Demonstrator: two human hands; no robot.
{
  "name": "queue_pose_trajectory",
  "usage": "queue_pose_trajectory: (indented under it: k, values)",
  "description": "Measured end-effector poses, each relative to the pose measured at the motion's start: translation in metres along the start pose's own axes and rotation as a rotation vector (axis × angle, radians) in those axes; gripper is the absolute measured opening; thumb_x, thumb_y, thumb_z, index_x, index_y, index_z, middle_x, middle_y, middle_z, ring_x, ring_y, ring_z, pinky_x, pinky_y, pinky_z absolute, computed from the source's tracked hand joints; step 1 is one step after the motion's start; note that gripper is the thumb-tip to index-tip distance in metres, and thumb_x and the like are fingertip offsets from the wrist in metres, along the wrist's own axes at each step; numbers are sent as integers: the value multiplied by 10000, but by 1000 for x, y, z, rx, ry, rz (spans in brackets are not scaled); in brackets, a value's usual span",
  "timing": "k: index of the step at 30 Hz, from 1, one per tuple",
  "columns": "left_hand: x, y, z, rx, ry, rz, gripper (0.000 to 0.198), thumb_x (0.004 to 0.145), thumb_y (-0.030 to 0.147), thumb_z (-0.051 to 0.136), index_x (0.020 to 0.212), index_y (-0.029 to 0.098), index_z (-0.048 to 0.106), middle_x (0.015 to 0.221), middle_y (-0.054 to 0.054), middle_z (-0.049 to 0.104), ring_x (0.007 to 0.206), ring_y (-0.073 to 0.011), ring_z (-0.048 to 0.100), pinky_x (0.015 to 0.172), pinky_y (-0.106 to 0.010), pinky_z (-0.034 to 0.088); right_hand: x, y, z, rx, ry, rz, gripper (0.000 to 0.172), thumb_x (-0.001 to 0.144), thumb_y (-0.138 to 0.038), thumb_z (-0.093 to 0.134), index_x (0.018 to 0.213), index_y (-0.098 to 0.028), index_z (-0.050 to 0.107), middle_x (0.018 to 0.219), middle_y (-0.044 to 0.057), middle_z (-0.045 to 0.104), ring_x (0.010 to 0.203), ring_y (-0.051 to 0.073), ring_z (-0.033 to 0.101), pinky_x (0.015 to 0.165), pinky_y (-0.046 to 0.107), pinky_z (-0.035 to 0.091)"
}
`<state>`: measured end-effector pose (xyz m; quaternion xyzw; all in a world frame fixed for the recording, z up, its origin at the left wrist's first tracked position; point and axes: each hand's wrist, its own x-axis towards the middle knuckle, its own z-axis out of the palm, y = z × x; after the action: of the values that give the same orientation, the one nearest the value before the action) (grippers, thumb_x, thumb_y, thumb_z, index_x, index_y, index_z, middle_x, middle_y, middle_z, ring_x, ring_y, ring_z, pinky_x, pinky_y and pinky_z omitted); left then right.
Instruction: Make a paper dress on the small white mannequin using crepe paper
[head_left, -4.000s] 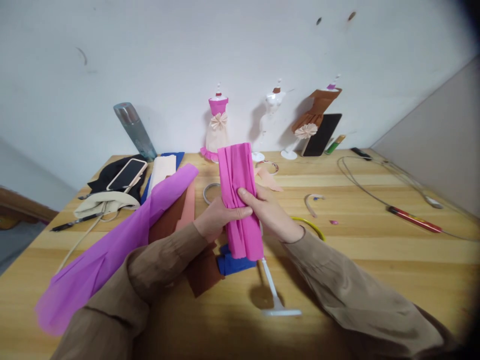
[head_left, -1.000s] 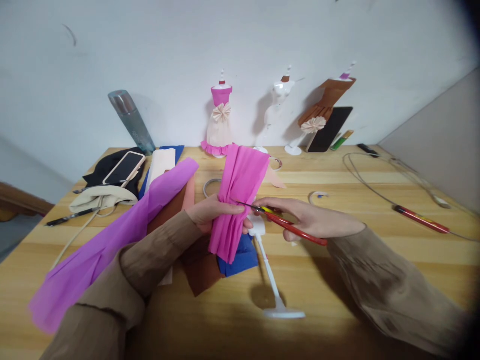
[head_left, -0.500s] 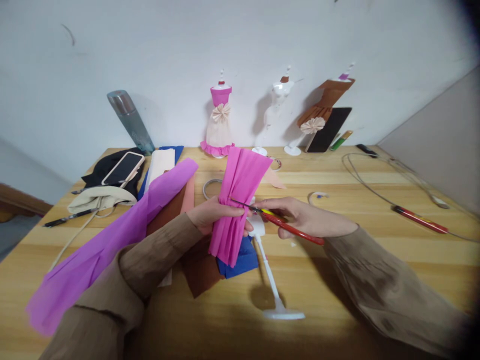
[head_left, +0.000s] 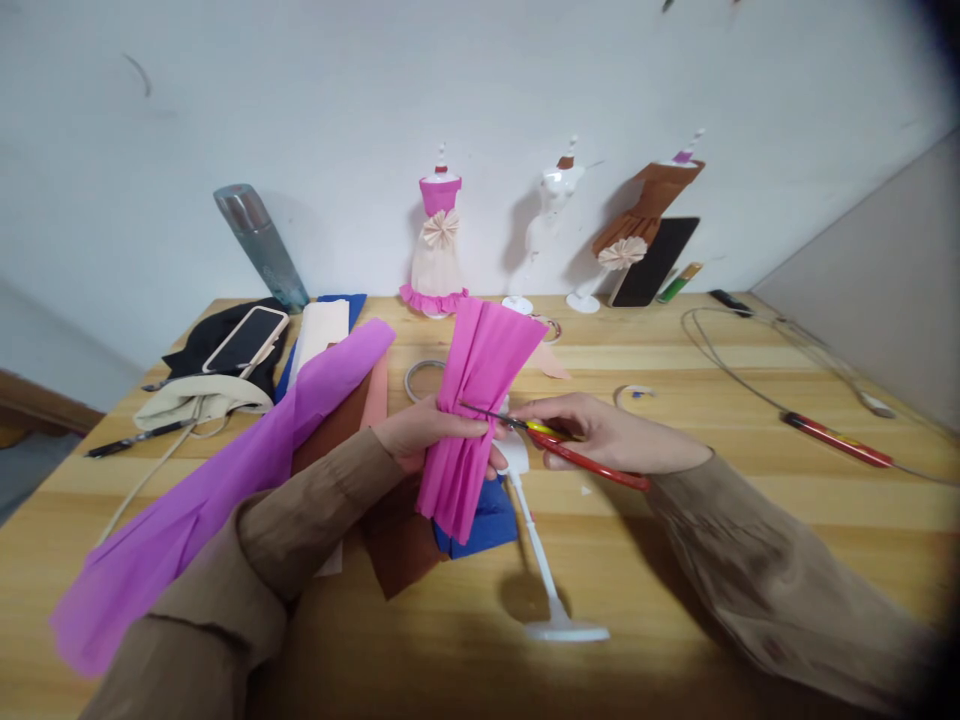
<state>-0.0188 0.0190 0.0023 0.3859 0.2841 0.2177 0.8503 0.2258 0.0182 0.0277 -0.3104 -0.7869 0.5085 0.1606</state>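
Observation:
Pleated pink crepe paper (head_left: 487, 345), gathered at its middle, is pinched in my left hand (head_left: 427, 430), thumb in front and fingers behind. My right hand (head_left: 600, 432) grips scissors (head_left: 592, 465) with red and yellow handles. Their dark blades lie across the gathered middle of the pink paper, just above my left thumb. Whether they cut into it I cannot tell. Behind the hands a small white mannequin stand (head_left: 536, 545) lies tilted on the table, its upper part hidden by the paper.
Rolled purple crepe paper (head_left: 225, 490) stretches along the left, beside brown (head_left: 401, 550) and blue paper (head_left: 487, 520). A roll of tape (head_left: 424, 380) is behind my left hand. Along the wall stand dressed mannequins (head_left: 441, 235), a bare one (head_left: 551, 215) and a bottle (head_left: 262, 245). A red tool (head_left: 836, 440) with a cable lies right.
Hands, paper and scissors keep nearly the same pose. The scissors and right fingers have shifted very slightly, and the view has moved a little.

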Motion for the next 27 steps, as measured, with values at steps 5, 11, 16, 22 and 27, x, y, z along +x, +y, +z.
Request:
queue_pose_trajectory:
  k: [5,11,16,22,27]
  values:
    - [0,0,0,-2,-14,-12,388,679,334,872,926,76,718,751,-139,769,613,-217,731,602,-302,576,1,1,-1,-4,-20,-24,565,818,-512,705,1238,-135,696,1046,87,708,870,191,637,810,316,531]
    - [0,2,2,-9,-3,-9,380,669,334,872,908,95,699,734,-126,765,601,-222,728,583,-297,568,-2,1,-3,-82,-9,-41,540,834,-536,679,1218,-155,671,1058,89,686,883,197,629,792,319,532]
    - [-6,7,8,8,42,1,328,677,320,850,887,110,709,748,-125,765,630,-227,731,603,-313,578,-7,-4,-8,-154,-57,-49,498,861,-543,643,1171,-153,628,1084,105,656,945,219,625,792,319,540]
    - [-9,7,15,39,77,-16,268,696,296,824,862,123,704,717,-117,755,581,-214,703,601,-330,569,-10,-4,-11,-130,-38,-17,518,858,-568,632,1181,-164,602,1096,100,649,970,236,622,818,344,534]
    - [-6,7,10,-15,129,-2,281,714,274,801,911,102,697,734,-126,742,630,-206,703,645,-323,568,-12,-6,-18,-170,31,61,418,823,-530,662,1056,-183,644,1027,81,659,921,240,612,797,352,501]
